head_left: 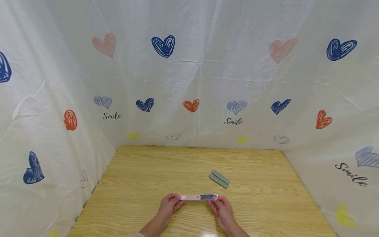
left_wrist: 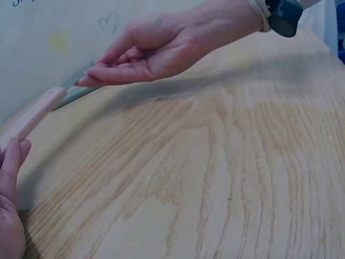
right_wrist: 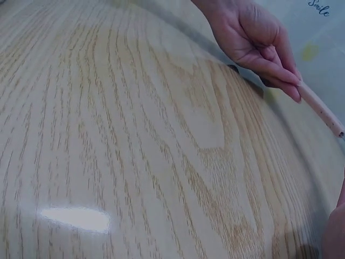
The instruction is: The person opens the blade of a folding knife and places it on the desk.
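Above a wooden table, left hand pinching pink knife handle, right hand pinching its blade

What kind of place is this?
Probably a little indoor work corner, curtained off. Creased white sheeting printed with hearts hangs behind and on both sides of a wood-grain table, and a pink-handled knife is being held over the table.
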`<state>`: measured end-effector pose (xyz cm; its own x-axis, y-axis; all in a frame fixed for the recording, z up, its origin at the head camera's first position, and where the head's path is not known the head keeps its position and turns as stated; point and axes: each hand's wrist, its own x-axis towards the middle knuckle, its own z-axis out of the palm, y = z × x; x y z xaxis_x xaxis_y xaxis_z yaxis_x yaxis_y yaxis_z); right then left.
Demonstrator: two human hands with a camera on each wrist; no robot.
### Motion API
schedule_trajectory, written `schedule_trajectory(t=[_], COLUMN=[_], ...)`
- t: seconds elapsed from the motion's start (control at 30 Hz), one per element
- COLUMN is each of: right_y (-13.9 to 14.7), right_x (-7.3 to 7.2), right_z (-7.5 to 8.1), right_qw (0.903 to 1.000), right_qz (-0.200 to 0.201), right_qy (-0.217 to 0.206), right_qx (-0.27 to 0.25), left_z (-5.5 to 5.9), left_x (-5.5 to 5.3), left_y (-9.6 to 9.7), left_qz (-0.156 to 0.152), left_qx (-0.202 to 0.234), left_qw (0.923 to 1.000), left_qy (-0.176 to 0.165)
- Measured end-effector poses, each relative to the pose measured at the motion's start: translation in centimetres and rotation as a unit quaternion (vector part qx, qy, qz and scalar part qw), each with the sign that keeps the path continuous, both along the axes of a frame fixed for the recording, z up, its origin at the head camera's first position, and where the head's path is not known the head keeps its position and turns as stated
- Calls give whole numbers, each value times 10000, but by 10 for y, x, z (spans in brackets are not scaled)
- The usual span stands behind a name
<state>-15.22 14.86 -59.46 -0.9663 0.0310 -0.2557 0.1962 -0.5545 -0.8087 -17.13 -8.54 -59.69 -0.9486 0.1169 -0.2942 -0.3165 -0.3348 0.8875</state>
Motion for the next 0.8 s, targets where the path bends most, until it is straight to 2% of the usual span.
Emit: schedule_trajectory(t=[0.27,0.57,0.8], right_y=[4,9,7], right_x=[-2,-11,-20], right_z=[-1,3,4], right_qw=[9999,9965,9950], right_qz=[-75,-441,-737], right_qy=[-72,-376,-348], right_qx=[39,607,573], left_z=[2,-2,-4], left_x=[0,-8,-12], left_y=[-3,-7,1], left_qz=[1,-38,225], left_qx=[-21,-77,106], left_qw=[10000,9999,9996], left_qy=[62,117,102])
